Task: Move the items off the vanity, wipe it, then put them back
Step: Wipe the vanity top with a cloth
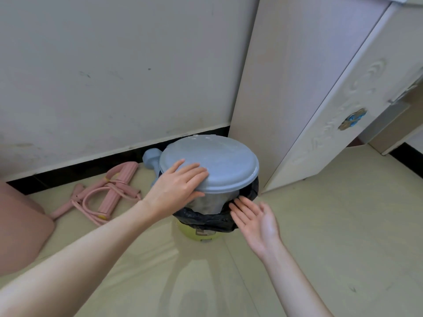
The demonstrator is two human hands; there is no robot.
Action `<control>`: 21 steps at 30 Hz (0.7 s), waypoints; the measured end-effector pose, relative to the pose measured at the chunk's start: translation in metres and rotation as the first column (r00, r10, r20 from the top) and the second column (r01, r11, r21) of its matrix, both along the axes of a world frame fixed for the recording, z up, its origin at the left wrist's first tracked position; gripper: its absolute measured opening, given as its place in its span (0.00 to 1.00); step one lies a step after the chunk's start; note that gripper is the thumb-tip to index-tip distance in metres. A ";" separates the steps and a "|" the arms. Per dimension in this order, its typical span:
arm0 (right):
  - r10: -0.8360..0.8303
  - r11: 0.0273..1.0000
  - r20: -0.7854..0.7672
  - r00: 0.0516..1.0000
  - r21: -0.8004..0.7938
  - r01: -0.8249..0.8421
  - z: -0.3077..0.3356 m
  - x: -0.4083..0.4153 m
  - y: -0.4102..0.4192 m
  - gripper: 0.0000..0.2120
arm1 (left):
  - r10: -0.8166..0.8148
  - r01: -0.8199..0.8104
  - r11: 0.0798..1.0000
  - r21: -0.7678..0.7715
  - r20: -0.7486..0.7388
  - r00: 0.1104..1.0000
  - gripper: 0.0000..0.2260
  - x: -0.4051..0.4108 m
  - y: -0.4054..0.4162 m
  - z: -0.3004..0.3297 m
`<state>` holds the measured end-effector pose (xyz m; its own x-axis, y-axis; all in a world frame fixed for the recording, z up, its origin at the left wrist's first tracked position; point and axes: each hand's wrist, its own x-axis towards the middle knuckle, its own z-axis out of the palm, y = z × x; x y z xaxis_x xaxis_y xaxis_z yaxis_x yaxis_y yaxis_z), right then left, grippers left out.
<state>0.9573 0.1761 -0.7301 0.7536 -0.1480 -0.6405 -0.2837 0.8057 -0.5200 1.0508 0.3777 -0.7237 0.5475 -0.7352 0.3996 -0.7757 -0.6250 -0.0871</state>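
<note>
Head view, landmark: the bin [201,234], yellow-green, lined with a black bag [206,219], standing on the floor [320,225] in the corner between the wall [114,65] and a pale cabinet [320,122].
Lid: grey-blue lid [212,163] sits tilted on top of the bin, its near edge lifted, so the mouth shows open toward me.
Left grip: my left hand [178,186] lies on the near-left rim of the lid, fingers straight across the top, thumb hidden under the edge. Judged: I am tipping the lid up to keep the mouth clear.
Right grip: my right hand [254,220] is released, palm up, fingers straight, fingertips at the bin's near-right rim just under the lid. It holds nothing.
In the mouth: a pale grey surface under the lid; I cannot tell whether it is waste or the lid's inner part.
Task's thing: the vanity top and its items are out of frame. The cabinet right of the bin may be its side; not certain. Both grips are at the bin, away from it.
Step, judged: likely a disposal stop during the wiping.
Other: pink resistance band [107,193] on the floor left of the bin; grey-blue dumbbell [151,159] behind it, against the wall.
</note>
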 end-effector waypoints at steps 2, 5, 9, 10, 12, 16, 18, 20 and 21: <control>-0.118 0.993 0.015 0.993 -0.025 0.118 -0.016 -0.015 -0.012 0.19 | 0.030 -0.030 0.999 -0.010 0.016 0.999 0.20 -0.011 -0.001 -0.021; -0.262 0.964 0.010 0.965 -0.035 0.263 -0.038 -0.026 -0.029 0.17 | 0.059 -0.059 0.998 -0.007 0.068 0.996 0.18 -0.022 -0.003 -0.055; -0.260 0.965 -0.029 0.965 -0.040 0.259 -0.057 -0.032 -0.038 0.18 | 0.103 -0.104 0.994 0.020 0.070 0.992 0.15 -0.034 0.001 -0.093; -0.255 0.967 -0.035 0.966 -0.021 0.254 -0.058 -0.033 -0.038 0.17 | 0.120 -0.122 0.992 0.032 0.052 0.991 0.16 -0.038 0.001 -0.097; -0.247 0.968 -0.050 0.968 0.031 0.249 -0.054 -0.035 -0.040 0.17 | 0.142 -0.140 0.988 0.064 -0.015 0.990 0.19 -0.043 -0.001 -0.095; -0.192 0.980 -0.062 0.979 0.035 0.194 -0.016 -0.036 -0.039 0.16 | 0.169 -0.150 0.978 0.144 -0.136 0.976 0.23 -0.047 -0.005 -0.057; -0.112 0.986 -0.057 0.992 -0.131 0.104 0.015 -0.033 -0.037 0.15 | 0.172 -0.144 0.975 0.166 -0.164 0.971 0.24 -0.048 -0.012 -0.023; 0.061 0.851 -0.078 0.995 -0.516 -0.093 0.052 -0.034 -0.035 0.13 | 0.154 -0.124 0.977 0.173 -0.176 0.972 0.25 -0.048 -0.022 0.020; 0.165 0.660 -0.112 0.980 -0.726 -0.194 0.071 -0.036 -0.036 0.14 | 0.143 -0.112 0.979 0.173 -0.179 0.973 0.25 -0.049 -0.027 0.044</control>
